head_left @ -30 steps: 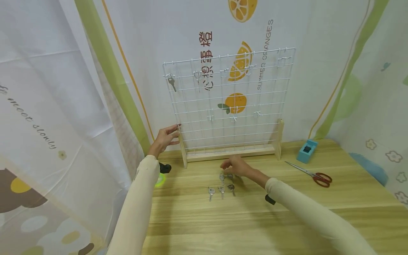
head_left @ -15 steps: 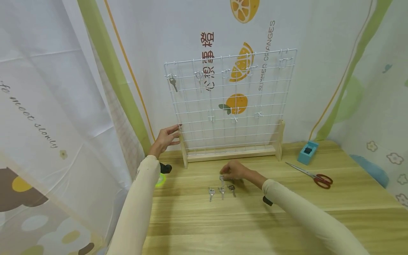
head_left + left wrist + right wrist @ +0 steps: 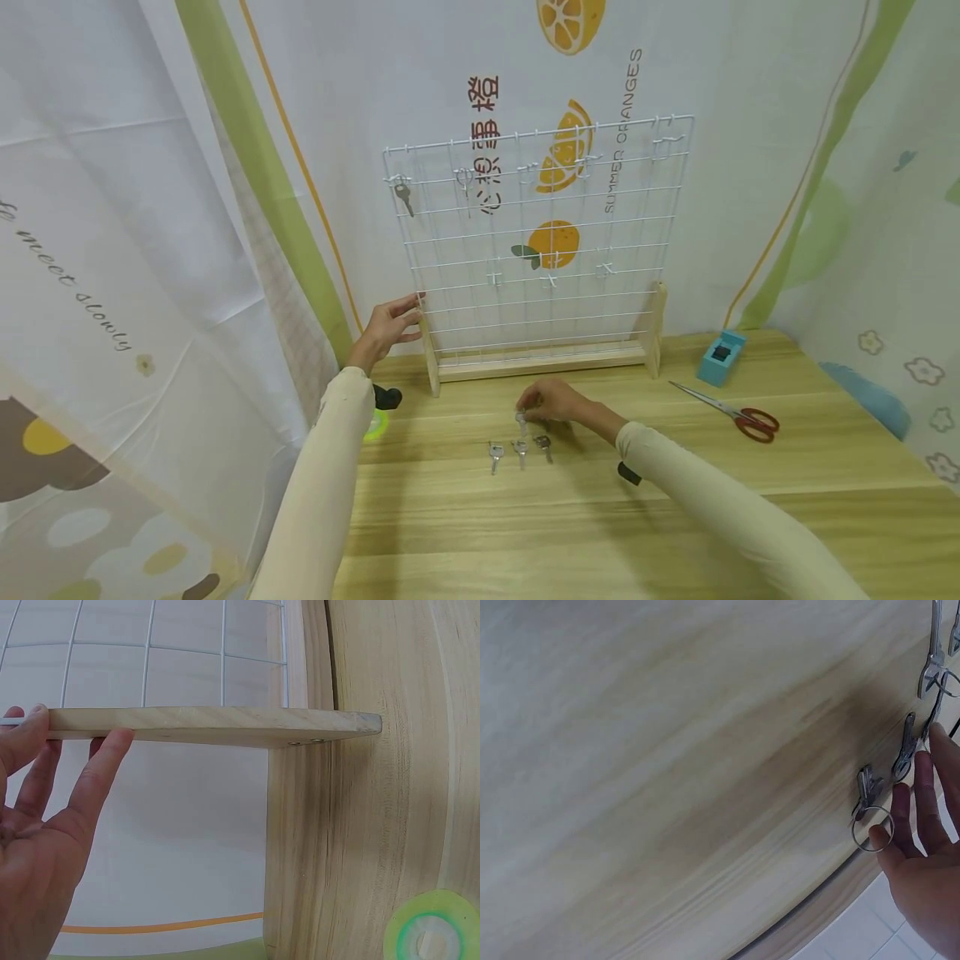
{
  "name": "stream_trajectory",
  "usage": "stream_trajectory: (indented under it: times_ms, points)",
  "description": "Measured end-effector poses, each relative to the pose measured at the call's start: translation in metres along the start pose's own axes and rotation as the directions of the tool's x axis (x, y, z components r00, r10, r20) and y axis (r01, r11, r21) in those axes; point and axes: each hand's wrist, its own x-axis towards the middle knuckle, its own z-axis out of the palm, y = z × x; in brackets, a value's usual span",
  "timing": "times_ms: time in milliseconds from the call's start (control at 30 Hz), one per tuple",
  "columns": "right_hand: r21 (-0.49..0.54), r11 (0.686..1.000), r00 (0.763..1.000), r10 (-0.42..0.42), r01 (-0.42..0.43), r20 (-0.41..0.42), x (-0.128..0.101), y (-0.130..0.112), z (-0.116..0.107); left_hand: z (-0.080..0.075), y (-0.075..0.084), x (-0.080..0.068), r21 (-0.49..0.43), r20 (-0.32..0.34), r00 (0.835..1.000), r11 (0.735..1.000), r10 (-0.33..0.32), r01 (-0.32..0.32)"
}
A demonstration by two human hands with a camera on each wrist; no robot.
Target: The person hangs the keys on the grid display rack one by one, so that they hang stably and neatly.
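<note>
A white wire grid rack (image 3: pixel 480 242) stands in a wooden base at the back of the table, its left end post (image 3: pixel 225 724) held by my left hand (image 3: pixel 390 325). In the left wrist view its fingers lie around the post's edge. My right hand (image 3: pixel 555 400) is low over the table, its thumb and a fingertip pinching the ring end of a silver key (image 3: pixel 521 419). Another key (image 3: pixel 866 787) with a ring lies beside the little finger. In front are three more keys, among them a silver key (image 3: pixel 496 454) and a darker key (image 3: pixel 543 447).
A key (image 3: pixel 403 196) and a ringed key (image 3: pixel 465 179) hang from hooks at the grid's upper left. Several bare white hooks (image 3: pixel 550 281) sit on the grid. To the right lie red-handled scissors (image 3: pixel 753 423) and a blue box-like holder (image 3: pixel 722 358). Green tape (image 3: pixel 377 425) lies left.
My right hand has lowered slightly toward the keys, and its fingertips have closed at the ring of one key, covering another behind. My left hand has stayed on the rack's post.
</note>
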Motion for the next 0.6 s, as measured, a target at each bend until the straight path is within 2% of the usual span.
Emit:
stream_trajectory:
  times_ms: [233,400,600]
  points:
    - [0.066,0.997,0.999,-0.03,0.032,-0.027,-0.0014,0.0021,-0.0006,0.0002,0.0,0.0007,0.001,0.005,1.0,1.0,-0.001,0.001]
    - [0.042,0.998,0.998,-0.039,0.042,-0.056,-0.0003,0.0029,-0.0021,0.0001,0.0011,-0.0004,-0.008,0.0,1.0,1.0,-0.014,0.014]
    - [0.029,0.993,0.988,-0.11,0.114,-0.108,0.0026,0.0052,-0.0092,0.0007,0.0001,0.0,-0.009,0.0,1.0,1.0,-0.013,0.013]
